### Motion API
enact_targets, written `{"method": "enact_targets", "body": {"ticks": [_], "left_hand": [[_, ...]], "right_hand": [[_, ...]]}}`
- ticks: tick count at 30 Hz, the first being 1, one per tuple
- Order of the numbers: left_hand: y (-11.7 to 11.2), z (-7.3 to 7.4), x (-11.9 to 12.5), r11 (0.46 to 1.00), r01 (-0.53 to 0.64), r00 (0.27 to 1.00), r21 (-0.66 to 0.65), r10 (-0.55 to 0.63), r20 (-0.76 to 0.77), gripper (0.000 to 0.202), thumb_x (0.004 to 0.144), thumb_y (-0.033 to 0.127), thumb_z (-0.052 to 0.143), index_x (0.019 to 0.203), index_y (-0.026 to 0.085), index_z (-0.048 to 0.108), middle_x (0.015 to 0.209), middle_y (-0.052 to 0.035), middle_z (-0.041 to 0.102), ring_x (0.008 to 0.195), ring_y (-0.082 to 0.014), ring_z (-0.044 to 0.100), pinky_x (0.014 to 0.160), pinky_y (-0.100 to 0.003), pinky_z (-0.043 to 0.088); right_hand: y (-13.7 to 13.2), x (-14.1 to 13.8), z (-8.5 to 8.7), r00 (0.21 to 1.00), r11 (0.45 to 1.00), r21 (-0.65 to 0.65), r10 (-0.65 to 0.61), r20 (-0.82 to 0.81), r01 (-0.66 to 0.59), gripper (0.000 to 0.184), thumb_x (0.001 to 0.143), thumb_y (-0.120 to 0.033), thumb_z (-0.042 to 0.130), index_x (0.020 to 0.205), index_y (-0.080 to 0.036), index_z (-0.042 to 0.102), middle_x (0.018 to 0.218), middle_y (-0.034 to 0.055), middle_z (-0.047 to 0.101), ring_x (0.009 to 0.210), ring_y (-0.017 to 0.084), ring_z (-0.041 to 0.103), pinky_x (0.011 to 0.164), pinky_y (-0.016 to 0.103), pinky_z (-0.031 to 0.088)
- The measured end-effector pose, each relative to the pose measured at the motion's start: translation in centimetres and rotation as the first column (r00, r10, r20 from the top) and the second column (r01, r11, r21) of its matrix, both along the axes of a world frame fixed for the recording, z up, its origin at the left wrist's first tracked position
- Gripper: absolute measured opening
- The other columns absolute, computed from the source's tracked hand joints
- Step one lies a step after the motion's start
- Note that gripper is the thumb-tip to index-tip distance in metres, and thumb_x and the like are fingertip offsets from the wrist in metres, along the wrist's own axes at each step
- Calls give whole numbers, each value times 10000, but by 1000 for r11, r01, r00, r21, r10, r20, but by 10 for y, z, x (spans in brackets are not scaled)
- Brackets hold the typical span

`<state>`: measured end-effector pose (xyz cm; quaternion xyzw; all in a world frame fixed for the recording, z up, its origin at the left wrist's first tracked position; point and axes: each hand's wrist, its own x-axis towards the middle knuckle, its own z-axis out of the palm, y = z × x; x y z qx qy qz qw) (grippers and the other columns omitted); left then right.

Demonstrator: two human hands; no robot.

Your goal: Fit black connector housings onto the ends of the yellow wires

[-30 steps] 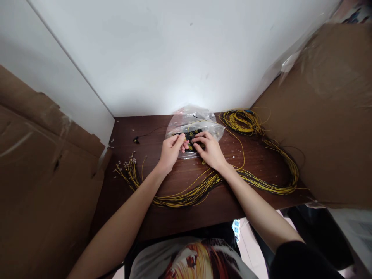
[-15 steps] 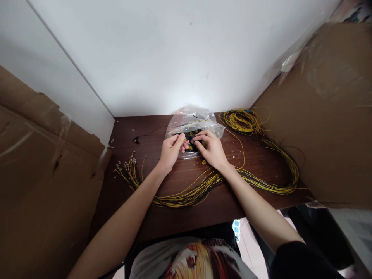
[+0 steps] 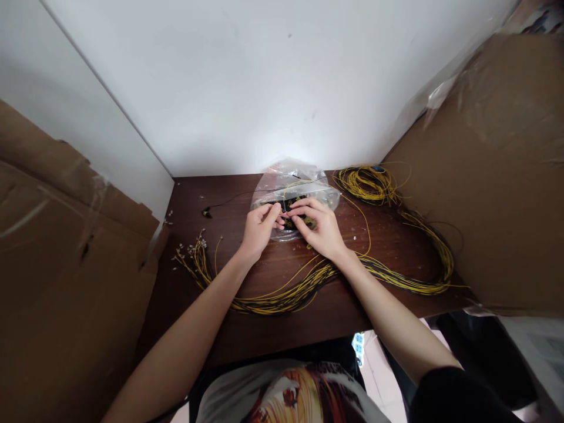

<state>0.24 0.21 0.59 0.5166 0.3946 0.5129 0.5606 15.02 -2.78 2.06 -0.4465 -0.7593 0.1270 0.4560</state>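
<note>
My left hand (image 3: 261,228) is closed in a pinch over a clear plastic bag (image 3: 286,170). A thin yellow wire (image 3: 299,183) arches over the bag and drops to its fingertips. My right hand (image 3: 321,228) comes in from the other side, thumb and fingers drawn together, its fingertips meeting those of the left hand. What lies between the right fingertips is too small to make out. Small black and yellow parts (image 3: 289,224) lie on the bag beneath both hands, partly covered by the fingers.
A bundle of yellow and black wires (image 3: 282,304) curves across the brown table (image 3: 264,335), with terminals at its left end. A yellow coil (image 3: 368,185) lies back right. A black connector (image 3: 207,212) on a thin wire sits left. Cardboard (image 3: 493,176) stands at both sides.
My right fingers have moved slightly left, up against the left fingertips. The yellow wire's arch above the bag has shifted a little. My left hand stays nearly still.
</note>
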Motion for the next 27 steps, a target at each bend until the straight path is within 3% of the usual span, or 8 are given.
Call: {"method": "enact_targets", "body": {"ticks": [8,16,27], "left_hand": [[1,-2,0,999,14,996,51,-9,-94,284,785,371,578,660,118,602,578,-9,569,522,-83,528,534,-198,464],[-2,1,0,997,17,991,77,-6,-135,291,792,352,568,617,120,597,555,-6,570,507,-79,519,526,-194,431],[-4,5,0,995,52,990,86,-40,-132,294,797,362,557,657,110,616,632,-56,664,520,-86,519,536,-208,441]], "right_hand": [[-2,0,1,1000,1000,-16,-13,25,14,139,849,-269,524,815,-190,633,921,52,653,863,172,611,807,324,471],[-3,0,-1,995,995,-20,-98,-1,98,107,827,-245,545,817,-173,624,796,35,680,698,149,615,688,276,480],[1,0,-4,989,991,-103,-98,-112,86,152,805,-176,524,907,-151,633,816,43,688,707,147,625,680,269,493]]}}
